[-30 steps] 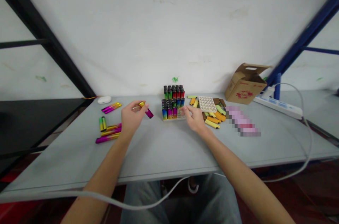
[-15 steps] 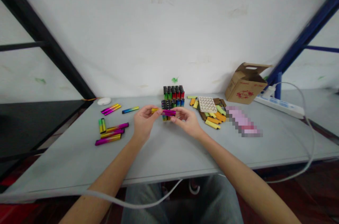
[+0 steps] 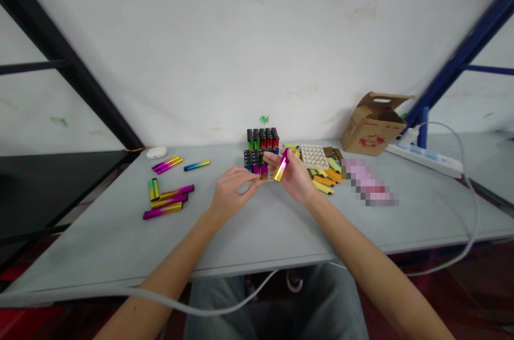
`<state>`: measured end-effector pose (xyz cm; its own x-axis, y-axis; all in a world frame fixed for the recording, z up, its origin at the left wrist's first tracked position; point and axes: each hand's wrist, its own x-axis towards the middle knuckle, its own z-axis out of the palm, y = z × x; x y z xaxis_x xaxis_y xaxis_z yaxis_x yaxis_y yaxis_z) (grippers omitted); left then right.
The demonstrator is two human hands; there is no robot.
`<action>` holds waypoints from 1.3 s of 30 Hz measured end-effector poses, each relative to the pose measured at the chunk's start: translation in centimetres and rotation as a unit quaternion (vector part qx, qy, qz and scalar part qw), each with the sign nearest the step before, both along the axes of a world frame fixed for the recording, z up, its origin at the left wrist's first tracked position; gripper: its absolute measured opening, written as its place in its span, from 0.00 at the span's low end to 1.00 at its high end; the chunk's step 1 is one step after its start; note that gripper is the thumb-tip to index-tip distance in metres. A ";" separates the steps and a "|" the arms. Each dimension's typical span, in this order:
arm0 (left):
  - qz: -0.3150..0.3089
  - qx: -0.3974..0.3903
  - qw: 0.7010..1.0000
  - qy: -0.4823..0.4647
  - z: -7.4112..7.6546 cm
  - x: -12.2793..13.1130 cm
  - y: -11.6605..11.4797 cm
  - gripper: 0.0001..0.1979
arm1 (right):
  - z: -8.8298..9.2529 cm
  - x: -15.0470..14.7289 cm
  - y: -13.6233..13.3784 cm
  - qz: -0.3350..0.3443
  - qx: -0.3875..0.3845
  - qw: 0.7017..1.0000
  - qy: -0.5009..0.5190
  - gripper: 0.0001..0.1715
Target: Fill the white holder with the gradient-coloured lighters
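Note:
A shiny purple-and-gold tube (image 3: 281, 166) is in my right hand (image 3: 297, 179), tilted, with its gold end pointing down toward me. My left hand (image 3: 233, 190) is in a pinch just left of it, thumb and forefinger close together. What those fingertips hold, if anything, is too small to make out. Right behind both hands stands a block of upright coloured tubes with black tops (image 3: 252, 157), partly covered by my right fingers. On the left of the table, several purple-and-gold tubes (image 3: 168, 203) lie in a loose group.
A white gridded tray (image 3: 314, 157) rests on a pile of yellow, orange and brown pieces (image 3: 323, 186). Further right are a pixelated pink item (image 3: 367, 182), an open cardboard box (image 3: 373, 128) and a power strip (image 3: 428, 160). A white case (image 3: 156, 152) sits back left. A cable crosses in front.
The purple-and-gold tube has gone from level between both hands to tilted in my right hand alone. My left hand has let go of it and moved slightly right and nearer to me.

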<state>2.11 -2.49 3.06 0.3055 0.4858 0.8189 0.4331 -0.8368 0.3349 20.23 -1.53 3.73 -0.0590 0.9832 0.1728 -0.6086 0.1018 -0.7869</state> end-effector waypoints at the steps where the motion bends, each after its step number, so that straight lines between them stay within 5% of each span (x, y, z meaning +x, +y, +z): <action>1: 0.006 -0.006 1.000 -0.003 0.0 0.0 0.0 0.04 | 0.2 0.2 0.0 0.025 -0.021 0.999 0.016 0.20; 7: 0.081 -0.059 0.994 -0.032 0.2 -0.8 0.3 0.09 | 0.8 1.9 0.0 0.115 -0.061 0.991 0.033 0.17; 12: 0.163 -0.062 0.985 -0.013 -0.1 -1.8 1.1 0.11 | 0.6 2.1 0.2 0.122 -0.097 0.987 0.039 0.07; 22: 0.219 -0.166 0.958 0.080 -1.9 -3.1 3.2 0.19 | 0.3 2.3 0.2 0.124 -0.086 0.988 -0.032 0.14; 31: 0.268 -0.264 0.848 0.373 -4.5 -3.7 3.5 0.28 | 0.7 2.4 0.2 0.110 -0.125 0.986 0.016 0.17; 39: 0.273 -0.257 0.842 0.388 -4.2 -3.4 3.3 0.29 | 1.0 2.6 0.4 0.116 -0.152 0.981 0.030 0.21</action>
<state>-1.30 0.85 -1.14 0.2677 0.9567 0.1140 0.9616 -0.2728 0.0314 22.80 -1.15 4.69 -0.2861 0.9511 -0.1163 -0.6344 -0.2790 -0.7209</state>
